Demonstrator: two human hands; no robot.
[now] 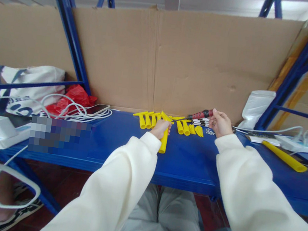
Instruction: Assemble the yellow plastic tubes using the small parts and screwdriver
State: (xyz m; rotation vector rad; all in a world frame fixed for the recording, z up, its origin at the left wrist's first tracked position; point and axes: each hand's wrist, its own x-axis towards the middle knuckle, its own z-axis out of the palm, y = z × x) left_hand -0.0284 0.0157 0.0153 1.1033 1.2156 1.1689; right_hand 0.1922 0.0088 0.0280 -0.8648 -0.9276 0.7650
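Note:
My left hand (161, 128) is closed around a yellow T-shaped tube piece (163, 143), its wide open end pointing down toward the bench edge. My right hand (220, 123) pinches the handle end of a screwdriver (200, 115) with a red and black grip. The thin shaft runs left toward the top of the piece in my left hand; whether its tip touches cannot be made out. Several similar yellow pieces (142, 121) lie in a row left of that hand, and more yellow pieces (186, 129) lie to its right. White-and-black pens or sticks (201, 122) lie behind the screwdriver.
On the blue bench (114, 152), a longer yellow tube (284, 156) lies at right beside a white power strip (307, 144). Coiled white cables (85, 115), a red plastic bag (73, 100) and a cloth bag (34, 87) sit left. Cardboard (196, 60) stands behind. Another person's leg (2, 197) shows lower left.

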